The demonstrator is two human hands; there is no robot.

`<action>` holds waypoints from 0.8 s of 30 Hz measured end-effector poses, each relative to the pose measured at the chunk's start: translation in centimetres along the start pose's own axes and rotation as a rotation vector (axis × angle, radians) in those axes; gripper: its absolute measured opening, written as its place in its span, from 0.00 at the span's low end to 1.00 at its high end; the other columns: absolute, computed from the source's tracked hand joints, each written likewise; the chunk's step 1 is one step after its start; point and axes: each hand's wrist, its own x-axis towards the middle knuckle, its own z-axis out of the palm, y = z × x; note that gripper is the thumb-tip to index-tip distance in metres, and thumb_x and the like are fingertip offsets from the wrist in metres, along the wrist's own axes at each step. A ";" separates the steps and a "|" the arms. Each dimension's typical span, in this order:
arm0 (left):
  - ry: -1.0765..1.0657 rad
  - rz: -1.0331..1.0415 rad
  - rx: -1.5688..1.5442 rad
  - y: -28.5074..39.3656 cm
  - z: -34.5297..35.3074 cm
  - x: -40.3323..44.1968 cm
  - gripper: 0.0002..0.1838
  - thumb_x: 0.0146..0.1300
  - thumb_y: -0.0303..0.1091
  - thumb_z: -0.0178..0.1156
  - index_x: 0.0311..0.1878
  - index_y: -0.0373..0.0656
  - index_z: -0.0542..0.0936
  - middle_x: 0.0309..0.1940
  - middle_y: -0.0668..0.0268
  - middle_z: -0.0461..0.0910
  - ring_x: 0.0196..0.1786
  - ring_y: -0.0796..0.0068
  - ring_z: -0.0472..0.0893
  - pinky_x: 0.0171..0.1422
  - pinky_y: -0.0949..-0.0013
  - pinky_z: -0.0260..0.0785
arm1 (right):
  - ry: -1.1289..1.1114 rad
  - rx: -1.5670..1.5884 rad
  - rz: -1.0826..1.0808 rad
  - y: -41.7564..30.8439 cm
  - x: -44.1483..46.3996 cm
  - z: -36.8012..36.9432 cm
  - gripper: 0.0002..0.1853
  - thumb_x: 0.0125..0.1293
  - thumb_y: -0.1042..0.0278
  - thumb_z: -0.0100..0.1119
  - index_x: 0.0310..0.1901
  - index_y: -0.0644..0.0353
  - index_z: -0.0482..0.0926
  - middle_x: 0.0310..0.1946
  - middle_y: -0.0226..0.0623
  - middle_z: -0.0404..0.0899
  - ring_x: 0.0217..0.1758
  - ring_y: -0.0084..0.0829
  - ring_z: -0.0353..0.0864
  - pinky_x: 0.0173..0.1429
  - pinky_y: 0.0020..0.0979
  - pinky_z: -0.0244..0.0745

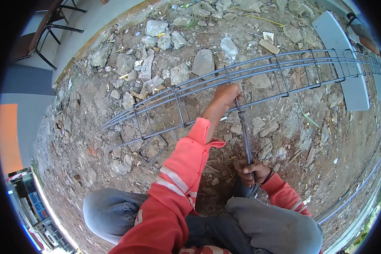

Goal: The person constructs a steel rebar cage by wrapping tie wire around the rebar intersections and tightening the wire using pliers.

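Note:
A long cage of steel bars (258, 65) with square wire stirrups (182, 106) lies across the rocky ground. My left hand (227, 94) is closed around a stirrup at the cage's middle, beside the near bar. In my right hand (253, 172), below the cage, is the handle of a long dark metal tool (245, 135). The tool's far end meets the near bar and the stirrup close to my left hand. One square stirrup (153, 149) hangs tilted below the near bar at the left end.
Broken stones (203, 62) and rubble lie around the cage. Grey boards (343, 59) are under its right end. A metal-legged chair (40, 36) stands on a concrete floor at the upper left. A person's arm (368, 44) shows at the upper right.

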 end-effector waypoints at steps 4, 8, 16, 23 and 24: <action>-0.001 0.049 0.020 0.3 -0.2 0.0 0.11 0.53 0.31 0.53 0.38 0.38 0.79 0.37 0.61 0.84 0.34 0.73 0.81 0.36 0.60 0.75 | 0.796 -0.904 -0.395 0.3 -0.2 5.6 0.12 0.65 0.69 0.59 0.46 0.64 0.73 0.33 0.40 0.79 0.28 0.38 0.82 0.34 0.41 0.77; 0.005 0.040 0.025 -0.4 0.0 0.8 0.11 0.55 0.30 0.54 0.39 0.37 0.80 0.37 0.61 0.84 0.34 0.73 0.81 0.35 0.61 0.77 | 1.604 -1.942 -0.645 1.1 -1.0 6.8 0.18 0.60 0.78 0.55 0.54 0.64 0.74 0.40 0.51 0.79 0.43 0.54 0.81 0.45 0.49 0.76; 0.006 0.038 0.024 0.2 -0.2 0.4 0.11 0.54 0.32 0.55 0.37 0.37 0.80 0.34 0.62 0.83 0.33 0.71 0.81 0.38 0.60 0.76 | 1.586 -2.005 -0.548 -0.9 -2.1 6.5 0.23 0.61 0.79 0.53 0.59 0.63 0.74 0.45 0.55 0.78 0.46 0.58 0.79 0.51 0.51 0.75; -0.023 0.020 0.028 0.3 -0.1 -0.1 0.13 0.53 0.31 0.53 0.41 0.38 0.79 0.38 0.60 0.83 0.37 0.70 0.81 0.44 0.58 0.75 | 1.512 -1.943 -0.473 -2.5 -2.0 6.5 0.16 0.65 0.57 0.65 0.41 0.66 0.81 0.31 0.55 0.81 0.37 0.59 0.80 0.41 0.49 0.75; -0.015 0.010 0.022 0.3 0.0 -0.3 0.13 0.53 0.30 0.53 0.41 0.38 0.79 0.38 0.59 0.83 0.37 0.70 0.82 0.44 0.58 0.75 | 1.530 -1.869 -0.364 -2.6 -1.8 6.8 0.20 0.64 0.53 0.68 0.35 0.66 0.81 0.25 0.53 0.81 0.33 0.60 0.80 0.38 0.49 0.75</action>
